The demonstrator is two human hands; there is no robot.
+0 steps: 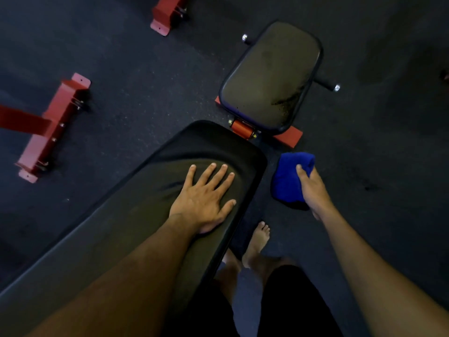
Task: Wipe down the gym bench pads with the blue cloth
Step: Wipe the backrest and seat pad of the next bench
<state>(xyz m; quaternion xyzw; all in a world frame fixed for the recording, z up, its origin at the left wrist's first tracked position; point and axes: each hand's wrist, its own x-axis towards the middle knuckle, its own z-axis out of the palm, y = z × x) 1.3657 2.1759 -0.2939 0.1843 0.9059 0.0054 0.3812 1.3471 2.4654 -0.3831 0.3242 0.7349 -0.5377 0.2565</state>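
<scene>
Judging by the streaks on the seat pad [271, 76], I doubt wiping is finished. My right hand [312, 188] grips the blue cloth [290, 177] beside the bench, off both pads; my left hand [206, 198] lies flat, fingers spread, on the long back pad [136, 220].

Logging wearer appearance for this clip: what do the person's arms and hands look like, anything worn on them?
Both forearms are bare, with no sleeves in view. The left hand and right hand wear no gloves, and no rings, watch or wristbands show. Fingernails look short and unpainted.
</scene>
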